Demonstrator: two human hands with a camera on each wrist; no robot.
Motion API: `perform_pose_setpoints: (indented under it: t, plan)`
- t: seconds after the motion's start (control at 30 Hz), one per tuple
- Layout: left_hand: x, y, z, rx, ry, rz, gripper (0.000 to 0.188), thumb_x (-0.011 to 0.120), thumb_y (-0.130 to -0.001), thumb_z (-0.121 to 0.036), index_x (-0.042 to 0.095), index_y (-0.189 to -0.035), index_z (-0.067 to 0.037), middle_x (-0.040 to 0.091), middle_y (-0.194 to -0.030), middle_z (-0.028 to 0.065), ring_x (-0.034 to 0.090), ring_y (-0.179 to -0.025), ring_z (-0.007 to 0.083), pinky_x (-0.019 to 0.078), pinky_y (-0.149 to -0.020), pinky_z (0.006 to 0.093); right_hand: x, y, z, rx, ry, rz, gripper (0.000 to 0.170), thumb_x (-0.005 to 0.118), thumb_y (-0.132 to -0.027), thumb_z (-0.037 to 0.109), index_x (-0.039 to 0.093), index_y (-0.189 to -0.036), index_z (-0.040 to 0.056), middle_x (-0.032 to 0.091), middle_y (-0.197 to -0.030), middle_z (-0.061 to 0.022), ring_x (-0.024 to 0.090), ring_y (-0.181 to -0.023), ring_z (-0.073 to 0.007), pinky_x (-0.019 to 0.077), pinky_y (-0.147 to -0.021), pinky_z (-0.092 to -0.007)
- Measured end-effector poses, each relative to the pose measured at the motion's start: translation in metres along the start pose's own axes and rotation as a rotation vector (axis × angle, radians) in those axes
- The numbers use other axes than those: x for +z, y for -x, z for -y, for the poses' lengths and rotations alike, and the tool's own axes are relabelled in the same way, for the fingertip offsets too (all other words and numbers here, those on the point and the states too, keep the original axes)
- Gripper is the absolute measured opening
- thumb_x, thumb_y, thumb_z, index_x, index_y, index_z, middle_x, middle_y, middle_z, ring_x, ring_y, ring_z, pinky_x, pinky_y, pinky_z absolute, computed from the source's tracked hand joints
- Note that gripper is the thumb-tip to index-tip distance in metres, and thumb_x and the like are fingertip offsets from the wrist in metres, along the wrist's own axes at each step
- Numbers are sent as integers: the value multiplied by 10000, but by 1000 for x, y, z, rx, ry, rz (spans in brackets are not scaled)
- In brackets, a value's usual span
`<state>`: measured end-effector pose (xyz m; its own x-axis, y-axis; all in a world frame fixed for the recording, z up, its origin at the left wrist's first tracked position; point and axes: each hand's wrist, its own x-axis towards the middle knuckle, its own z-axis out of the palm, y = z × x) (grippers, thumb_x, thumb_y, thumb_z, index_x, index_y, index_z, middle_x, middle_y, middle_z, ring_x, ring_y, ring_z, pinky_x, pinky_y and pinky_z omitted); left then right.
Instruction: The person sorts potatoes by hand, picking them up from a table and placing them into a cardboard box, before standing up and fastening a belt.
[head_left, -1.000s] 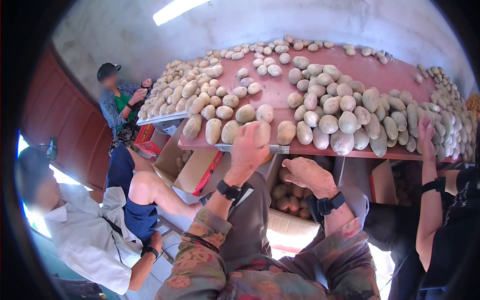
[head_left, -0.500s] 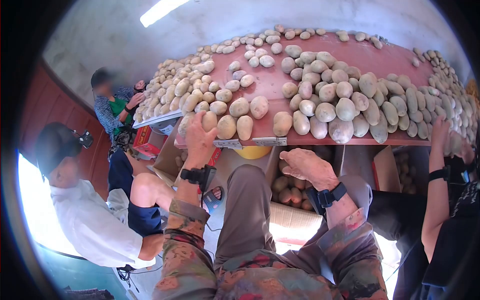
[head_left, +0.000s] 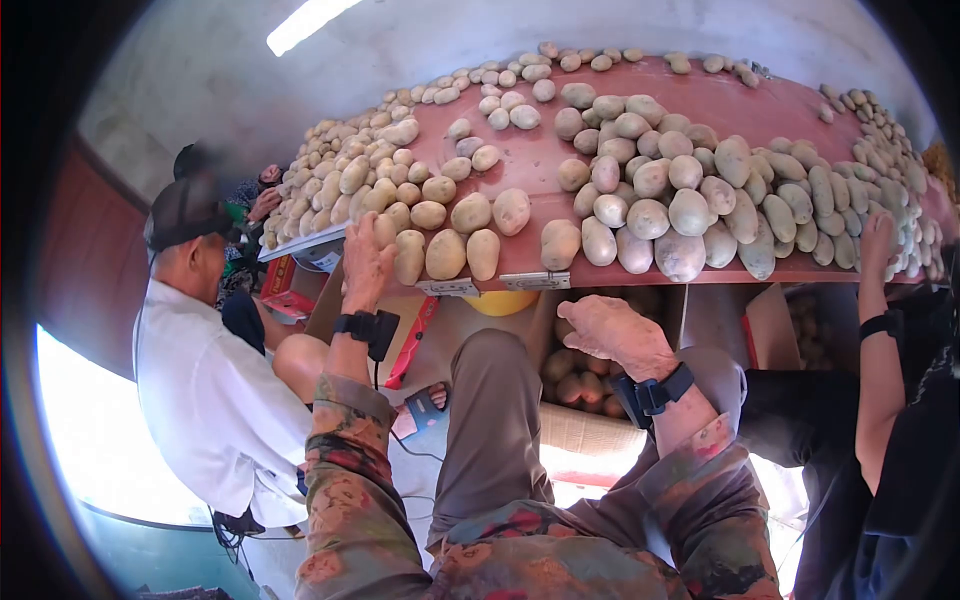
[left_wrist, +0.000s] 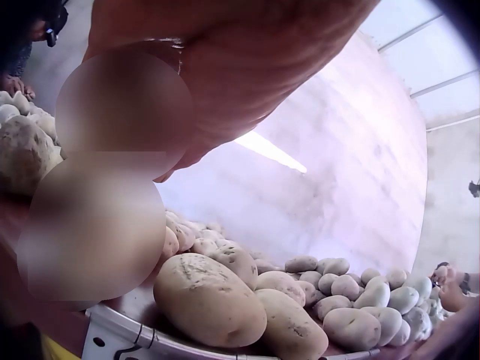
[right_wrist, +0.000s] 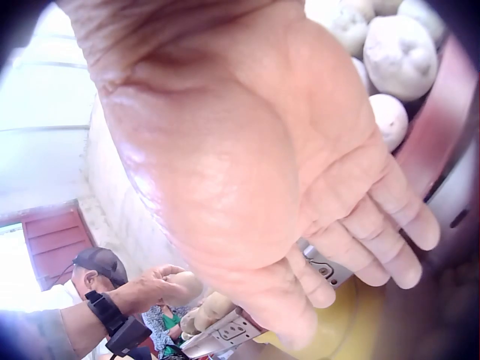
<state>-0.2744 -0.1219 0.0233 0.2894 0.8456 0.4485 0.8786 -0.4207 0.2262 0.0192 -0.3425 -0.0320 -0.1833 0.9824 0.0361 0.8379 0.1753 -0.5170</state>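
Observation:
My left hand (head_left: 366, 262) is at the table's front edge, left of the middle, gripping a potato (head_left: 384, 231) between thumb and fingers. In the right wrist view the same hand (right_wrist: 159, 289) shows from the side with the pale potato (right_wrist: 184, 286) in its grasp. Larger potatoes (head_left: 446, 255) lie just right of it on the red table (head_left: 540, 190). My right hand (head_left: 617, 330) hangs over an open box of potatoes (head_left: 580, 385), below the table edge. Its palm (right_wrist: 217, 165) is bare and the fingers are extended.
Heaps of potatoes cover the table's left (head_left: 330, 180) and right (head_left: 690, 190). Metal hinges (head_left: 535, 281) line the front edge, above a yellow container (head_left: 500, 303). A person in a white shirt (head_left: 215, 390) sits close on my left; another person's arm (head_left: 876, 370) reaches in from the right.
My left hand has moved left along the table edge with the potato. The right hand stays over the box. The person in white has leaned toward the table.

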Motion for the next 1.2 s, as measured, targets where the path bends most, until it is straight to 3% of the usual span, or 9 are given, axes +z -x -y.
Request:
perform_pose_setpoints:
  t: [0.2, 0.27, 0.4, 0.47, 0.57, 0.73, 0.87, 1.1, 1.2]
  plan:
    - [7, -7, -1, 18, 41, -12, 606, 698, -767, -136, 461, -1321, -74, 510, -1205, 241, 539, -1105, 427, 458, -947, 473, -3, -2, 6, -6, 10, 17, 167, 612, -800, 117, 627, -914, -5, 669, -885, -185, 660, -900, -361, 533, -801, -450]
    - [10, -8, 0, -1, 9, 8, 609, 700, -765, -145, 460, -1320, -76, 514, -1202, 236, 547, -1093, 424, 461, -941, 476, -4, -3, 7, 78, -16, 56, 155, 617, -797, 116, 625, -899, -1, 663, -880, -183, 657, -890, -360, 532, -788, -451]
    - [23, -7, 8, -6, -51, -12, 622, 713, -754, -169, 458, -1315, -81, 532, -1184, 217, 562, -1081, 421, 471, -922, 479, 4, -4, -3, 27, -17, 16, 149, 612, -796, 117, 620, -890, 3, 652, -867, -188, 652, -883, -362, 529, -782, -455]
    - [24, -6, 7, 11, -70, -25, 618, 712, -757, -175, 461, -1314, -80, 537, -1182, 216, 562, -1088, 420, 475, -916, 481, 11, -5, -10, -44, 31, 27, 260, 667, -823, 195, 541, -992, 43, 598, -820, -161, 601, -842, -380, 502, -743, -467]
    - [22, -6, 5, -18, -83, -18, 615, 705, -770, -186, 459, -1323, -76, 543, -1192, 222, 559, -1104, 418, 477, -917, 481, -1, -3, 4, 30, -17, 24, 145, 618, -788, 115, 615, -880, 3, 646, -856, -188, 650, -878, -361, 528, -779, -458]
    - [31, -3, 18, -19, -52, -39, 629, 690, -793, -201, 443, -1356, -67, 537, -1233, 241, 558, -1115, 414, 473, -931, 477, -2, -1, 4, 49, -17, 21, 158, 640, -779, 120, 617, -885, 6, 648, -851, -187, 651, -883, -358, 528, -781, -459]
    - [38, 1, 39, -48, -26, -63, 615, 672, -810, -180, 440, -1360, -29, 520, -1255, 246, 545, -1127, 422, 471, -938, 452, 10, -1, -6, -40, -44, -66, 168, 645, -783, 134, 618, -886, 4, 654, -844, -182, 653, -886, -352, 529, -786, -458]
    - [41, 3, 60, 54, 36, -40, 616, 600, -793, -74, 412, -1375, 8, 502, -1257, 262, 512, -1157, 414, 426, -997, 433, 5, -1, -2, -51, 49, -14, 173, 645, -788, 132, 625, -901, 3, 663, -852, -177, 658, -895, -345, 529, -794, -456]
    - [40, 6, 62, 84, 44, -53, 629, 598, -780, -44, 404, -1375, 20, 499, -1261, 259, 504, -1166, 412, 419, -1008, 432, 2, -1, -2, -12, 12, 49, 231, 650, -846, 169, 551, -1023, 58, 578, -842, -140, 582, -821, -343, 502, -699, -430]
